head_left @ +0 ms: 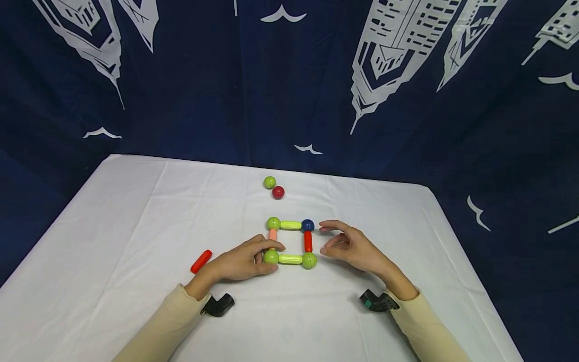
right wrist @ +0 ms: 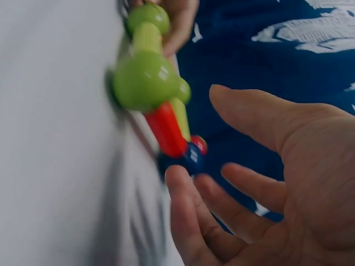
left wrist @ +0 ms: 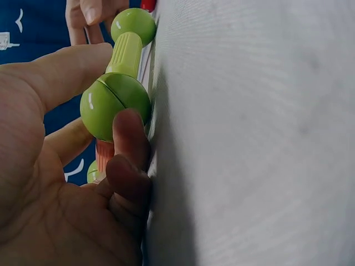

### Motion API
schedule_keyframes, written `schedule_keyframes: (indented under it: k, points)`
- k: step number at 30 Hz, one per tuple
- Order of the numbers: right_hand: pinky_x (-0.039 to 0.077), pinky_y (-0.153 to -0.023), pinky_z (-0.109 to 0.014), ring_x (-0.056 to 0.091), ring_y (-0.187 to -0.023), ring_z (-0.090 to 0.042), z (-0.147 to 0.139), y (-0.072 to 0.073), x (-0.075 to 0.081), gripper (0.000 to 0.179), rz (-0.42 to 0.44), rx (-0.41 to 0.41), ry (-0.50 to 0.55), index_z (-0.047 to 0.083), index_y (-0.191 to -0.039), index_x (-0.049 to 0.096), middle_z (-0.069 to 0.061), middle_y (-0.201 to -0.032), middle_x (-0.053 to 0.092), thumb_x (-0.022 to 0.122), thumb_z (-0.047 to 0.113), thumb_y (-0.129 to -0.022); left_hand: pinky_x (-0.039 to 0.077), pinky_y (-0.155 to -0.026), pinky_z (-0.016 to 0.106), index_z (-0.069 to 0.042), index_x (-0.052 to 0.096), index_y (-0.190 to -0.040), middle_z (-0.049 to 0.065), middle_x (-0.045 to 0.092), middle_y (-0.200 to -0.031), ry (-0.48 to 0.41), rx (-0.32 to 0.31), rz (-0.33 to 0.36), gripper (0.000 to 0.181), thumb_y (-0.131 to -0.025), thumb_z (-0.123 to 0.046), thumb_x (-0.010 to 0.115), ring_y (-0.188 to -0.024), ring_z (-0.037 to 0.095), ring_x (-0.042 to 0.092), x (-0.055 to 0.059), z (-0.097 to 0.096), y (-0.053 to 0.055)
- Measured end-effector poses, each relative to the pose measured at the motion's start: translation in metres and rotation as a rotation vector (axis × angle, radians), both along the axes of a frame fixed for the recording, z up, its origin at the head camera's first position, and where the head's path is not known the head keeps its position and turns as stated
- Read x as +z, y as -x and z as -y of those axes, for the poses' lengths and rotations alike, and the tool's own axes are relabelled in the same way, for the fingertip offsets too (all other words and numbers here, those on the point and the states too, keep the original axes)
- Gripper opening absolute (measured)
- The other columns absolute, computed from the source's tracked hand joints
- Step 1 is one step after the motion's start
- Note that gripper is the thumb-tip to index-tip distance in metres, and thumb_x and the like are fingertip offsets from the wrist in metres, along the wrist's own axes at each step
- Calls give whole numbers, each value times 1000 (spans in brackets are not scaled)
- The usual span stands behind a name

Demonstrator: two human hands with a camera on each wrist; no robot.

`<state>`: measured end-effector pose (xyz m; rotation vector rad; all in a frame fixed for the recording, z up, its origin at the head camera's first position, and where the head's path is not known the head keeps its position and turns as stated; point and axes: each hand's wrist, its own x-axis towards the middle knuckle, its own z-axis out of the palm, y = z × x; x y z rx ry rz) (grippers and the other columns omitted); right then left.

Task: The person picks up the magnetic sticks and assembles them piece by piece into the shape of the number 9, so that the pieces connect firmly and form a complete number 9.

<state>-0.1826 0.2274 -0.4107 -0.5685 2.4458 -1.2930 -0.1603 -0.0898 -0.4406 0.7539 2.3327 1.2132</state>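
Note:
A square of balls and short rods lies on the table in the head view. Three corners are green balls, and the far right one is a blue ball (head_left: 307,225). Two yellow-green rods (head_left: 290,259), a salmon rod (head_left: 273,234) and a red rod (head_left: 308,242) form the sides. My left hand (head_left: 246,259) holds the near left green ball (left wrist: 115,106) between thumb and fingers. Just right of the square, my right hand (head_left: 355,249) holds nothing, its fingers loosely bent. In the right wrist view its fingertips (right wrist: 177,176) are close to the blue ball.
A loose red rod (head_left: 201,261) lies left of my left wrist. Beyond the square, a green ball (head_left: 269,182) and a red ball (head_left: 278,192) sit close together. A white cloth (head_left: 135,226) covers the table, with a dark blue printed curtain (head_left: 203,90) behind it.

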Motion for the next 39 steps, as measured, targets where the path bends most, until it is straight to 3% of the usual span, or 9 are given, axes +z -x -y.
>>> schedule_keyframes:
  k: [3, 7, 12, 16, 22, 31, 39]
  points:
    - [53, -90, -38, 65, -102, -24, -12, 0, 5, 55, -84, -36, -55, 6, -137, 57, -14, -129, 64, 78, 20, -88, 43, -69, 23, -18, 57, -139, 0, 51, -99, 14, 11, 4, 46, -95, -29, 70, -80, 12, 52, -1, -1, 1]
    - [49, -95, -46, 60, -107, -27, -29, -4, 7, 41, -99, -62, -119, 9, -129, 63, -12, -127, 64, 75, 20, -91, 44, -71, 24, -17, 53, -142, 1, 52, -103, 11, 17, 9, 50, -96, -25, 69, -82, 12, 53, 0, 0, 2]
    - [50, -92, -35, 56, -106, -23, -48, -11, 5, 36, -77, 18, -218, 15, -128, 65, -9, -126, 61, 72, 15, -93, 44, -72, 24, -16, 47, -145, 2, 51, -108, -11, 13, 17, 53, -96, -19, 68, -83, 12, 53, 1, 0, 2]
    - [48, -80, -24, 52, -91, -13, -56, -15, 2, 37, -130, 86, -273, 15, -128, 65, -6, -112, 58, 71, 8, -92, 45, -73, 24, -18, 47, -145, 1, 51, -111, -7, 15, 19, 54, -96, -20, 68, -83, 12, 54, 0, 0, 1]
    - [44, -69, -22, 48, -75, -6, -55, -16, 1, 30, -203, 118, -285, 8, -120, 67, -3, -96, 59, 71, 4, -91, 45, -73, 25, -20, 47, -145, 1, 51, -112, -4, 26, 20, 54, -96, -24, 69, -84, 12, 53, -1, 0, 0]
    - [48, -64, -22, 57, -70, -10, -33, -17, -5, 17, -117, 57, -241, 11, -108, 69, 0, -85, 64, 72, 12, -92, 45, -73, 24, -17, 48, -144, 3, 51, -114, -14, 19, 18, 53, -96, -23, 69, -83, 13, 54, 1, 1, 0]
    - [52, -75, -25, 68, -82, -14, -11, -26, -9, 18, -12, 33, -122, 14, -109, 69, 0, -95, 70, 72, 11, -91, 45, -74, 25, -17, 47, -145, 2, 50, -114, -23, 12, 29, 54, -96, -22, 69, -84, 13, 54, 1, 1, 0]
